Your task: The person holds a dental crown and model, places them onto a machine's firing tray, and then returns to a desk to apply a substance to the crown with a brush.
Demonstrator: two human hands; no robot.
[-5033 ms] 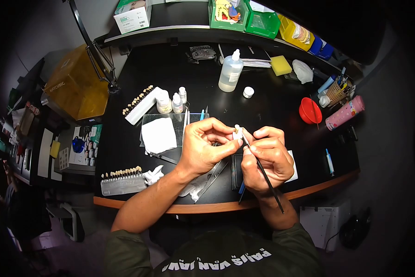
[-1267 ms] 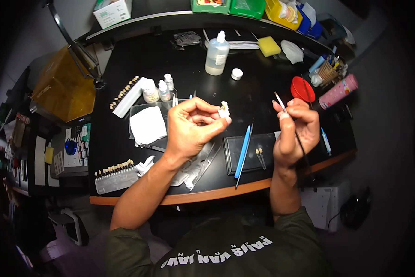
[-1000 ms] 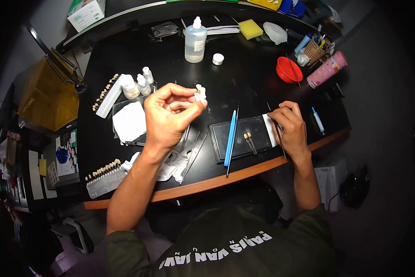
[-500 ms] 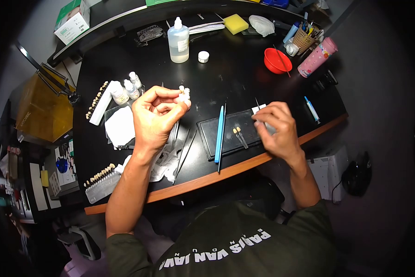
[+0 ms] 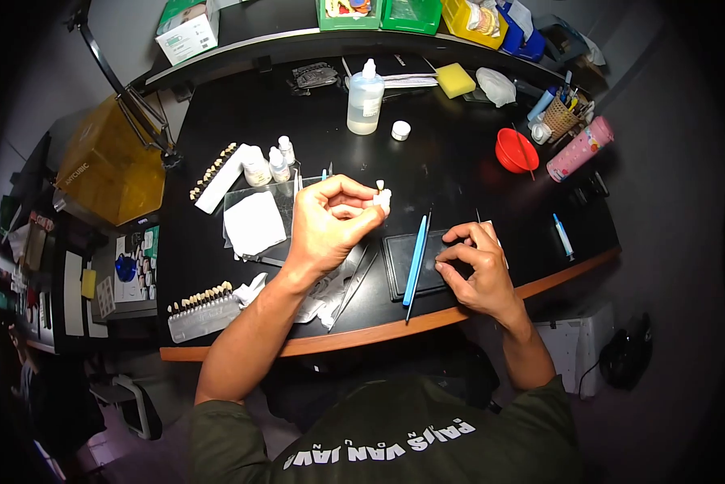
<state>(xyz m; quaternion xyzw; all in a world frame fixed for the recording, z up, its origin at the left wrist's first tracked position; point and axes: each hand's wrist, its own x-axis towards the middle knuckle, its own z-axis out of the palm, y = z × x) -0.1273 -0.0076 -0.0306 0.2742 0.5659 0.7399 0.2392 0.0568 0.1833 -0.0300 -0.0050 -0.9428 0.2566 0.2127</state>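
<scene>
My left hand (image 5: 330,230) is raised over the desk, thumb and fingers pinching a small white dental piece (image 5: 385,198) with a tooth-shaped tip standing up from it. My right hand (image 5: 483,270) is low over the black tray (image 5: 399,270), its fingers curled and the thumb and index tips close together. Anything between those fingertips is too small or hidden to make out. A blue-handled tool (image 5: 416,262) and a thin dark tool lie across the tray's left part. Beneath the left hand, tweezers (image 5: 354,286) rest on the desk near crumpled tissue (image 5: 318,306).
Tooth shade guides (image 5: 204,313) and small white bottles (image 5: 256,168) stand on the left. A large clear bottle (image 5: 364,101) and a small white jar (image 5: 400,130) are further back. On the right are a red bowl (image 5: 514,152), a pink flask (image 5: 580,149) and a blue syringe (image 5: 563,236).
The view has shifted, so the desk sits further right and lower. My right hand has moved left over the tray, covering the two shade tabs seen before. My left hand still holds the white piece.
</scene>
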